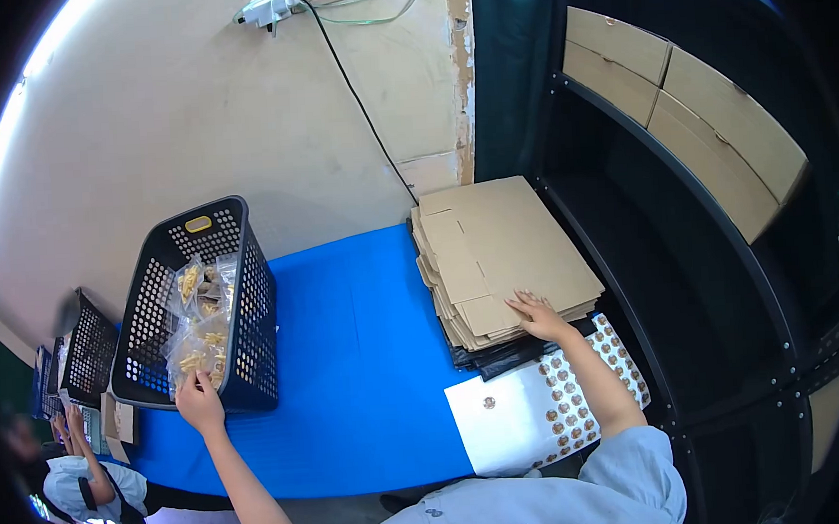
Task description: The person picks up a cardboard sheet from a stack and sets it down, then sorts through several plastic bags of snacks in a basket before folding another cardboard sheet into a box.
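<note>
My left hand [199, 400] reaches over the near rim of a dark perforated basket [258, 299], its bent fingers at a clear plastic bag [194, 353] of yellowish pieces. More such bags lie inside the basket. Whether the fingers grip the bag is hard to make out. My right hand [537, 315] lies with fingers spread on top of a stack of flat brown cardboard [504, 248], near its front edge. Black plastic [505, 357] shows under the stack. A sheet of round stickers [569, 396] lies below my right forearm.
The basket and stack stand on a blue-covered table [349, 361]. Black shelving [616, 214] with cardboard boxes [717, 151] rises at the right. A cable [359, 99] hangs down the wall. At the far left, a co-worker [85, 483] is beside another basket [89, 346].
</note>
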Action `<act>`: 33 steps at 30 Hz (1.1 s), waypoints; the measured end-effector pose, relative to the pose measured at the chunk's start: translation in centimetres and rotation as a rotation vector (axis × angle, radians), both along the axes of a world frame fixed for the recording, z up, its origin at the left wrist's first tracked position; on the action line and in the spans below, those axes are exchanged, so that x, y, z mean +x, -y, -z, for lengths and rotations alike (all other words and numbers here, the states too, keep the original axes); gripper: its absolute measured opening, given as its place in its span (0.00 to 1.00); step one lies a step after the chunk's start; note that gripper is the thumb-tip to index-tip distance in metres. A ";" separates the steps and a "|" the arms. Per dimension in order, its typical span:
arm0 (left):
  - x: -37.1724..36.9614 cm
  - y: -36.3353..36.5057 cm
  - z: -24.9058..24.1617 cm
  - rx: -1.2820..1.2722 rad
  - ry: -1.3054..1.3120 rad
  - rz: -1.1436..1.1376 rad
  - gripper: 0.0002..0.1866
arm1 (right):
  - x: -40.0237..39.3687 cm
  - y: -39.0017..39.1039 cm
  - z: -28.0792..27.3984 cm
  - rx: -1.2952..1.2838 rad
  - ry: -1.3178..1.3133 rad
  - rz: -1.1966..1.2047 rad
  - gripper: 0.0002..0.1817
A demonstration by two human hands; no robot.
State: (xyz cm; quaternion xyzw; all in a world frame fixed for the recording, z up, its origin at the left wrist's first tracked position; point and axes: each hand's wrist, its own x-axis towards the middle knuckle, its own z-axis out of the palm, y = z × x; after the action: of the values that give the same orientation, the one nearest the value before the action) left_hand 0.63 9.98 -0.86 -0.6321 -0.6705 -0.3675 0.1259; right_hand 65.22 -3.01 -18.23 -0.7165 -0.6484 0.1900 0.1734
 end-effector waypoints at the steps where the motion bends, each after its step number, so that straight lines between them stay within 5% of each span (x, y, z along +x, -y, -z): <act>1: 0.3 0.2 -0.2 -0.016 -0.008 0.007 0.16 | 0.2 0.1 0.3 -0.005 0.000 -0.003 0.36; 6: 2.9 1.8 -0.7 -0.045 -0.174 -0.032 0.18 | 0.0 -0.9 1.7 0.063 -0.077 0.099 0.29; 10: 4.7 2.4 -1.2 -0.106 -0.215 -0.007 0.17 | -3.6 -1.9 1.2 0.436 0.051 0.219 0.14; 12: 5.1 2.3 -0.6 -0.040 -0.248 0.025 0.18 | -7.1 -2.3 -0.7 0.578 -0.233 0.359 0.10; 16: 5.9 3.3 0.0 -0.032 -0.237 0.125 0.21 | -16.3 -2.0 -7.9 0.573 -0.404 0.393 0.09; 25: 1.2 7.5 -0.6 -0.163 -0.329 0.303 0.21 | -35.1 -7.5 -16.1 0.711 -0.305 0.015 0.07; 27: 0.0 8.3 -1.6 -0.652 -0.269 0.470 0.28 | -38.8 -9.6 -18.6 0.825 -0.232 -0.118 0.07; 30: -2.2 7.5 0.1 -0.653 -0.231 0.768 0.32 | -45.0 -13.4 -23.6 0.936 -0.165 -0.255 0.09; 31: -2.9 7.1 -0.8 -0.909 -0.208 0.861 0.38 | -47.2 -14.7 -24.8 0.968 -0.142 -0.305 0.09; 33: -4.4 6.9 -0.9 -1.022 -0.183 0.959 0.41 | -51.3 -16.9 -26.4 0.944 -0.092 -0.441 0.10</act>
State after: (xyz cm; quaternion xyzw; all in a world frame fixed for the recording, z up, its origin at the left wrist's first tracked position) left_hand -3.81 3.04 0.01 -0.8661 -0.3933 0.0329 -0.3067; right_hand 13.88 13.89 8.21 -0.3976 -0.7907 -0.0597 0.4616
